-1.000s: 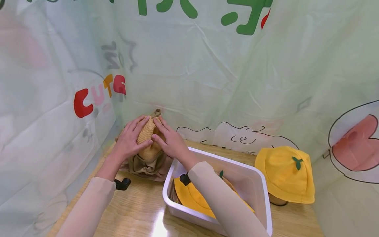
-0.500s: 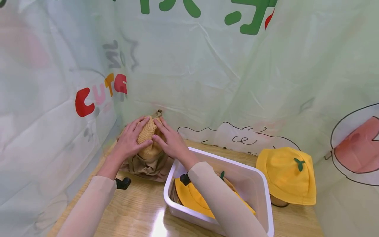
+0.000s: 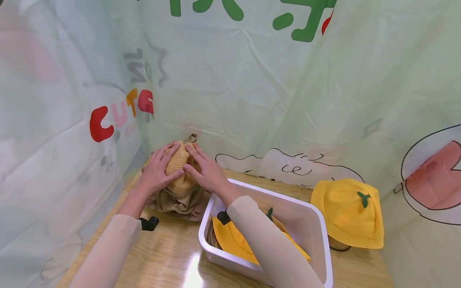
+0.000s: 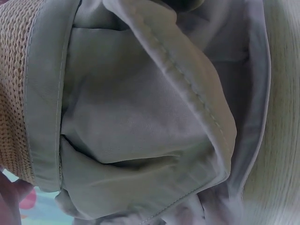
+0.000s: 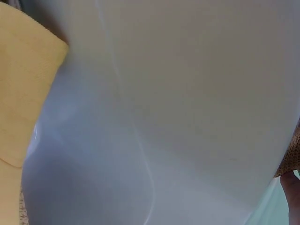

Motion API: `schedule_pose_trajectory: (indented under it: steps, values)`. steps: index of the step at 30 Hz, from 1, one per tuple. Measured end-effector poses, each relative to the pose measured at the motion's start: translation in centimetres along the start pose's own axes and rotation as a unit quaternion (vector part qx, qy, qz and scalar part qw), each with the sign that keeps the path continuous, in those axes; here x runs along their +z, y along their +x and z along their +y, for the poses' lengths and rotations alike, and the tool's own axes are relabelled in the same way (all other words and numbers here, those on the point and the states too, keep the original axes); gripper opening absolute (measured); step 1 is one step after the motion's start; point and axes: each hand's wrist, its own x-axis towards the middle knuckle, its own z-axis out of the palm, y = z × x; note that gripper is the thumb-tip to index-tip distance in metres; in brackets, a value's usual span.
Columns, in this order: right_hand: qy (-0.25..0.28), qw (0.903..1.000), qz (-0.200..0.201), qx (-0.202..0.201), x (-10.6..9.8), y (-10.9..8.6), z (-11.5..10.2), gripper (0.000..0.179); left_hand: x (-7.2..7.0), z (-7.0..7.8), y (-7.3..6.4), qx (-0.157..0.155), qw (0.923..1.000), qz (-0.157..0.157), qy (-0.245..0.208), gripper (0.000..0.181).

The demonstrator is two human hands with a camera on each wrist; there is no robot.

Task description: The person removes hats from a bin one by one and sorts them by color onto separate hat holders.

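In the head view a hat with a tan knitted crown (image 3: 179,167) and a khaki cloth brim (image 3: 176,203) sits at the back left of the table. My left hand (image 3: 157,169) rests on the crown's left side, and my right hand (image 3: 208,170) lies on its right side. Both sets of fingers look nearly straight, thumbs close together at the front. In the left wrist view the folded brim (image 4: 136,103) fills the middle, the knit crown (image 4: 16,93) at left. Whatever lies under the hat is hidden.
A white plastic bin (image 3: 264,188) stands right of the hat, holding a yellow hat (image 3: 234,239) and other headwear. Another yellow hat (image 3: 347,214) with a green sprout stands right of the bin. A printed curtain (image 3: 230,100) closes off the wooden table (image 3: 162,256) behind.
Hardly anything differs. Both hands stay on the knitted crown, with only a tiny shift of the hands and the view.
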Motion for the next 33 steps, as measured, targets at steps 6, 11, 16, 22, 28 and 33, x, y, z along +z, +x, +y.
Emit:
schedule_pose_trajectory:
  steps: [6, 11, 16, 22, 28, 33]
  values:
    - [0.026, 0.9995, -0.007, 0.016, 0.1, 0.1, -0.1, 0.066, 0.2, -0.4, -0.1, -0.006, 1.0000, -0.003, 0.003, 0.086]
    - [0.040, 0.9988, -0.013, 0.023, 0.2, 0.2, 0.1, 0.068, 0.2, -0.4, 0.0, -0.017, 0.9998, -0.009, 0.000, 0.087]
    - [0.037, 0.9991, -0.015, 0.016, 0.0, 0.2, 0.5, 0.069, 0.3, -0.1, 0.1, -0.032, 0.9992, -0.022, 0.003, 0.087]
    - [0.047, 0.9986, -0.014, 0.018, 0.1, 0.5, 0.6, 0.068, 0.5, -0.2, 0.3, -0.037, 0.9991, -0.020, 0.004, 0.085]
    - [0.049, 0.9983, -0.015, 0.029, 0.4, 0.7, 0.8, 0.069, 0.7, -0.5, 0.4, -0.036, 0.9992, -0.015, -0.008, 0.085]
    - [0.049, 0.9981, -0.017, 0.034, 0.8, 0.8, 1.1, 0.070, 1.0, -0.9, 0.3, -0.038, 0.9990, -0.004, -0.021, 0.083]
